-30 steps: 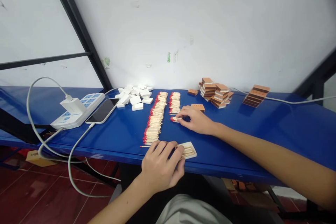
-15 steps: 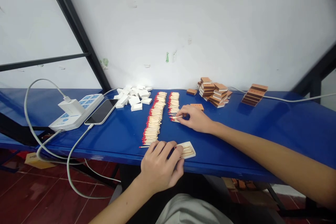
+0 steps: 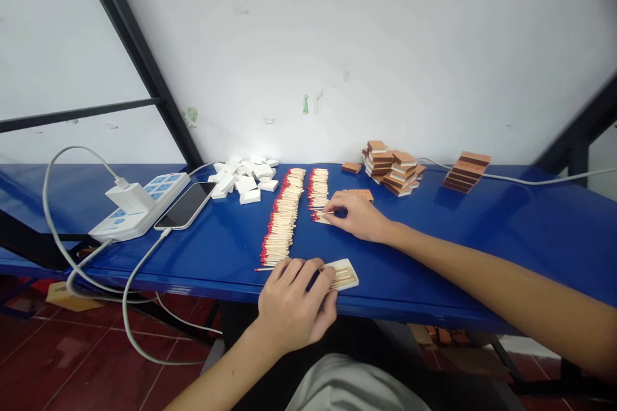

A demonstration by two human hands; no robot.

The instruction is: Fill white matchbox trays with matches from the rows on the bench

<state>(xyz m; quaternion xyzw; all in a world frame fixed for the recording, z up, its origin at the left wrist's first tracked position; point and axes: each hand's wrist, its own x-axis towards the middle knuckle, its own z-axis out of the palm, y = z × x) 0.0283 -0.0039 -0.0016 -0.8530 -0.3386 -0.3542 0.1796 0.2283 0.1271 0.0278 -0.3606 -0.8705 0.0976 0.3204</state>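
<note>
My left hand (image 3: 296, 302) is closed around the left end of a white matchbox tray (image 3: 353, 277) at the table's front edge. Several matches (image 3: 342, 278) lie in that tray, their heads hidden by my fingers. With thumb and forefinger pinched, my right hand (image 3: 359, 215) holds a match (image 3: 329, 212) at the near end of the shorter row of red-tipped matches (image 3: 318, 186). To the left of it runs a longer row of matches (image 3: 282, 218), reaching almost to my left hand.
White empty-looking trays (image 3: 248, 180) are heaped at the back left. Brown matchboxes (image 3: 398, 167) stand stacked at the back right, with a striped brown card (image 3: 466, 172) beyond. A phone (image 3: 186, 205), a power strip (image 3: 139, 205) and cables occupy the blue table's left side.
My right hand has shifted very slightly at the short row, its fingers still pinched. My left hand stays on the tray.
</note>
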